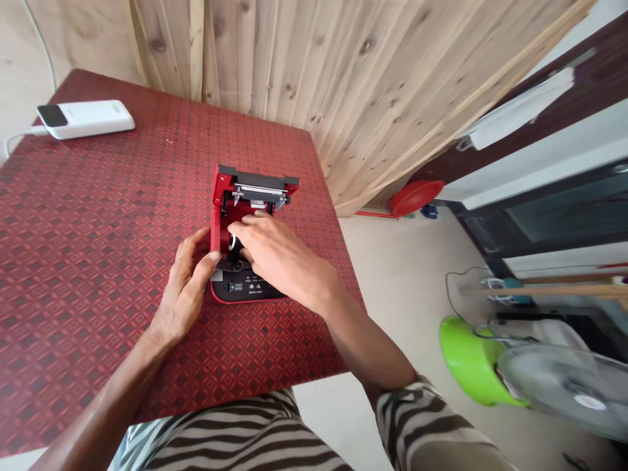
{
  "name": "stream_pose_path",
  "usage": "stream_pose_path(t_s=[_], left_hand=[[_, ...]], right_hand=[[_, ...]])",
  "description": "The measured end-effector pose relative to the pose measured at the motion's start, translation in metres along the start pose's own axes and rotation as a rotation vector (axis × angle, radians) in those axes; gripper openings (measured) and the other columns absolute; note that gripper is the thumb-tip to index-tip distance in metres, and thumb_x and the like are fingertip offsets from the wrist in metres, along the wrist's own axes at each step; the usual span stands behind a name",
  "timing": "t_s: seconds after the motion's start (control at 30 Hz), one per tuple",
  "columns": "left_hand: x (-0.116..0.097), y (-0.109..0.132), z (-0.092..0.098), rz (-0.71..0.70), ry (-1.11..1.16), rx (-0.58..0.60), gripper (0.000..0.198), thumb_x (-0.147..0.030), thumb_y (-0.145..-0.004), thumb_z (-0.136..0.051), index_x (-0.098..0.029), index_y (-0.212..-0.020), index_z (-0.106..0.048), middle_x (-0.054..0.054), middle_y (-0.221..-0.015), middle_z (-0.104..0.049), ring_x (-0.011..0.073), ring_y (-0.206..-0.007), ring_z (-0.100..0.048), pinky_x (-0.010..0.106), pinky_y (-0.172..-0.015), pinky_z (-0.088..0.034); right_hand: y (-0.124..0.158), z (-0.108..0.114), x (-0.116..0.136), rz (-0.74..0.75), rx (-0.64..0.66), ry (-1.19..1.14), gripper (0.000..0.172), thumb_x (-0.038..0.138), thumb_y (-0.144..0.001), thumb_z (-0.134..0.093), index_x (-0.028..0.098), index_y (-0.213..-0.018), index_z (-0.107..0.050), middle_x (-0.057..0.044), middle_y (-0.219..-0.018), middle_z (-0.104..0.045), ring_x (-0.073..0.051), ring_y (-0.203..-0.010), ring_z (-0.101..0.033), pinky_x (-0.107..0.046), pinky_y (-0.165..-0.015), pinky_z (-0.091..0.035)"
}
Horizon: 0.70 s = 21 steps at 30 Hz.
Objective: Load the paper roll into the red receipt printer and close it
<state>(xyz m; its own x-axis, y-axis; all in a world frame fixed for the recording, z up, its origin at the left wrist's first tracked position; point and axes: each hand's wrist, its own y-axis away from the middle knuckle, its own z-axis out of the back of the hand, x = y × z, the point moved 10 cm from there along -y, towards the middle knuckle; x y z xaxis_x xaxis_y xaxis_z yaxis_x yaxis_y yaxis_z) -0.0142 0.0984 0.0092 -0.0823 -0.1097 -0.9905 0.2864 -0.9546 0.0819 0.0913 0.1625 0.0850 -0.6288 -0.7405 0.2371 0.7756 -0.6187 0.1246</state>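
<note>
Machine (216, 229) red and black; tabletop (122, 216) red, dark diamond pattern; clothing (235, 439) dark-and-pale striped.

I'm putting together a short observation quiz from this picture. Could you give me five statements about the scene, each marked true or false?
1. The red-and-black device has its lid raised. True.
2. The left hand touches the device's left side. True.
3. The right hand is flat on the table. False: the right hand reaches into the opened device.
4. The white, dark-ended block is beside the device's right edge. False: the block lies at the table's far left.
5. A bright green object is off the table, to the right. True.
</note>
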Motion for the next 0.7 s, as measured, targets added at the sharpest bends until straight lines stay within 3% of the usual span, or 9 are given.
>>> stream_pose_path(t_s=[0.17, 0.4, 0.57, 0.7], left_hand=[[0.003, 0.002, -0.001, 0.021, 0.019, 0.01, 0.075, -0.07, -0.097, -0.062, -0.015, -0.148, -0.063, 0.019, -0.152, -0.068, 0.0372, -0.141, -0.063, 0.057, -0.125, -0.047], [-0.002, 0.001, -0.002, 0.016, 0.022, 0.028, 0.071, -0.068, -0.099, -0.062, -0.017, -0.149, -0.063, 0.017, -0.154, -0.067, 0.0359, -0.143, -0.063, 0.055, -0.125, -0.047], [0.008, -0.001, 0.001, 0.064, 0.108, 0.065, 0.072, -0.069, -0.098, -0.065, -0.019, -0.15, -0.065, 0.016, -0.154, -0.069, 0.0372, -0.145, -0.062, 0.056, -0.126, -0.046], [0.006, -0.017, 0.019, 0.041, 0.165, -0.041, 0.07, -0.072, -0.098, -0.064, -0.02, -0.144, -0.07, 0.016, -0.151, -0.07, 0.0399, -0.147, -0.059, 0.057, -0.123, -0.047]], right_hand=[[-0.016, -0.011, -0.011, -0.053, 0.115, -0.001, 0.028, -0.002, -0.104, -0.054, 0.011, -0.121, -0.073, -0.016, -0.118, -0.081, -0.027, -0.111, -0.076, -0.039, -0.096, -0.058], [-0.015, -0.012, -0.012, -0.035, 0.083, -0.07, 0.033, -0.003, -0.106, -0.049, 0.01, -0.124, -0.073, -0.016, -0.118, -0.082, -0.026, -0.111, -0.079, -0.039, -0.098, -0.061], [0.02, 0.01, 0.002, 0.101, -0.035, -0.212, 0.044, -0.007, -0.106, -0.048, 0.013, -0.137, -0.071, -0.013, -0.136, -0.08, -0.023, -0.125, -0.076, -0.042, -0.114, -0.058], [0.059, 0.023, 0.015, 0.25, -0.182, -0.289, 0.028, 0.01, -0.11, -0.063, 0.015, -0.136, -0.073, -0.011, -0.132, -0.082, -0.023, -0.121, -0.076, -0.044, -0.112, -0.062]])
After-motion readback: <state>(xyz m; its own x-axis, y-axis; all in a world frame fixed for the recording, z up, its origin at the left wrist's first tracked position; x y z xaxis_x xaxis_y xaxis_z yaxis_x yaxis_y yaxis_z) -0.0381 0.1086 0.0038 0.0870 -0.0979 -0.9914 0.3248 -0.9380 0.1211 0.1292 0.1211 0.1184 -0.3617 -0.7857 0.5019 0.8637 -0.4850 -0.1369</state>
